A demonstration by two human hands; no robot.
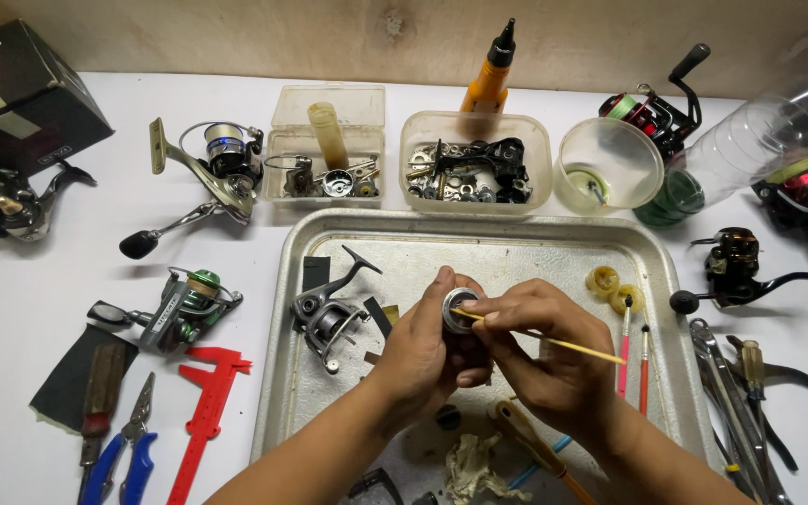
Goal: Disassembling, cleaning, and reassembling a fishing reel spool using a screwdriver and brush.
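White tabletop [39, 281] is filling nearly the whole view, matte and evenly lit; soft shadows are sitting close under whatever is resting on it; light is looking diffuse, coming from above, its source out of sight; a beige wall [329, 37] is running along the table's far edge, its surface showing faint stains and one darker smudge near the middle; no floor or window is showing.

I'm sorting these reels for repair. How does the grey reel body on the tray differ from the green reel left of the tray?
The grey reel body lies inside the metal tray; the green reel lies on the white table. The grey one looks stripped, with no handle showing; the green one keeps its handle and green spool. Both are small spinning reels lying on their sides, untouched by either hand.
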